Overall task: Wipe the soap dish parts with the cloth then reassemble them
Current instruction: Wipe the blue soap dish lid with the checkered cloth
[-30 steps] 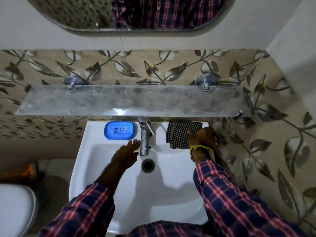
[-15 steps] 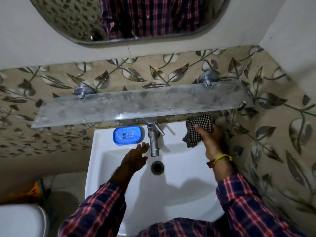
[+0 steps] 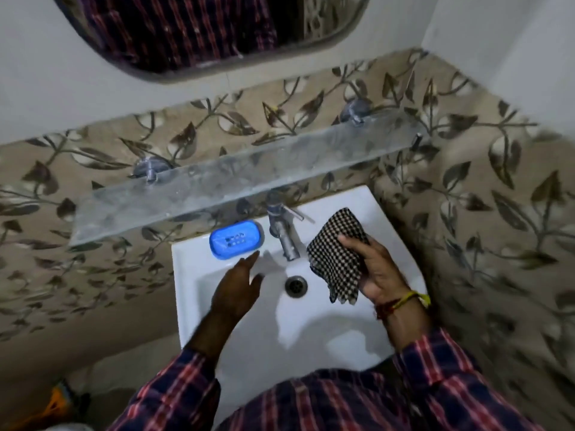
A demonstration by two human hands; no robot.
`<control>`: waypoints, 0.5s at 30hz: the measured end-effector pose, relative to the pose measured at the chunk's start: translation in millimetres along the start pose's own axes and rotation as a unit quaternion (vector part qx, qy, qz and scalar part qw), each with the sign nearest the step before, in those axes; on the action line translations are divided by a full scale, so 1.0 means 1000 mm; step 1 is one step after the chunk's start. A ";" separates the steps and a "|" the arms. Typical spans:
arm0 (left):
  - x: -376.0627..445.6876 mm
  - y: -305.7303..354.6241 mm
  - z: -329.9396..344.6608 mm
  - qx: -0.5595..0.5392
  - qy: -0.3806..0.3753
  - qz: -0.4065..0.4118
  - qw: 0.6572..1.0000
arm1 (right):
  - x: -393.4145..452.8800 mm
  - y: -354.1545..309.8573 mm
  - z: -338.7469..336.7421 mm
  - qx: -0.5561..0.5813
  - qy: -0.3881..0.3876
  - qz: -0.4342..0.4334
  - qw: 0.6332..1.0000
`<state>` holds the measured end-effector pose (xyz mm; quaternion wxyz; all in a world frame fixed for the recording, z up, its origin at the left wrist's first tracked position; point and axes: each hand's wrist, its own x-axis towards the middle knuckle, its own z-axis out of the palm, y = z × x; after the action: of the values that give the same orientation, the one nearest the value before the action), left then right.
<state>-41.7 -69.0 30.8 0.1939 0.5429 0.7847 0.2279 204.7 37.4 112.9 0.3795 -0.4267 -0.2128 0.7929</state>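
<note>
The checked cloth (image 3: 337, 256) is gripped in the right hand (image 3: 378, 272), thumb pinched over its upper edge and fingers curled behind, its loose end hanging over the basin. It is held up off the sink, ready, it seems, for wiping. The left hand (image 3: 238, 289) is stretched toward the blue soap dish (image 3: 236, 239), fingers straight and relaxed, nothing held, the fingertips just short of the dish. The dish is seen assembled at the back left corner of the sink (image 3: 311, 334) rim, just left of the tap (image 3: 284, 234); nothing looks wiped yet, so taking it apart is judged the step in hand. The drain (image 3: 296, 285) lies at the basin's middle. Above, a cloudy glass shelf (image 3: 236, 185) is fixed to leaf-patterned tiles (image 3: 485, 213), with a mirror (image 3: 202, 29) higher up.
</note>
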 end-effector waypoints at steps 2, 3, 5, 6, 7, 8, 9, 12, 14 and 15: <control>-0.010 -0.003 -0.007 0.003 0.025 0.005 1.000 | -0.007 0.012 0.010 0.013 0.003 0.007 1.000; -0.014 -0.008 -0.010 -0.001 0.041 0.009 0.999 | -0.012 0.017 0.014 0.018 0.005 0.005 1.000; -0.016 -0.015 -0.020 -0.023 0.079 0.013 0.997 | -0.019 0.027 0.022 0.035 0.009 -0.002 0.999; -0.015 -0.019 -0.025 -0.031 0.097 0.013 0.995 | -0.020 0.032 0.025 0.048 0.003 0.002 0.999; -0.014 -0.023 -0.030 -0.037 0.115 0.010 0.993 | -0.022 0.036 0.030 0.064 -0.007 0.015 0.998; -0.011 -0.028 -0.034 -0.044 0.129 -0.002 0.991 | -0.023 0.040 0.034 0.077 -0.019 0.034 0.996; -0.009 -0.033 -0.037 -0.055 0.138 -0.021 0.989 | -0.023 0.044 0.037 0.089 -0.028 0.052 0.994; -0.001 -0.046 -0.050 -0.101 0.134 -0.068 0.983 | -0.028 0.052 0.043 0.100 -0.035 0.084 0.991; 0.012 -0.057 -0.056 -0.123 0.106 -0.074 0.984 | -0.031 0.053 0.049 0.080 -0.052 0.072 0.993; 0.019 -0.062 -0.058 -0.137 0.085 -0.081 0.984 | -0.032 0.053 0.051 0.056 -0.064 0.055 0.995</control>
<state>-127.4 -78.3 42.0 0.2163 0.4249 0.8011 0.3619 150.6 -21.2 122.2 0.3437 -0.3644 -0.1682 0.8490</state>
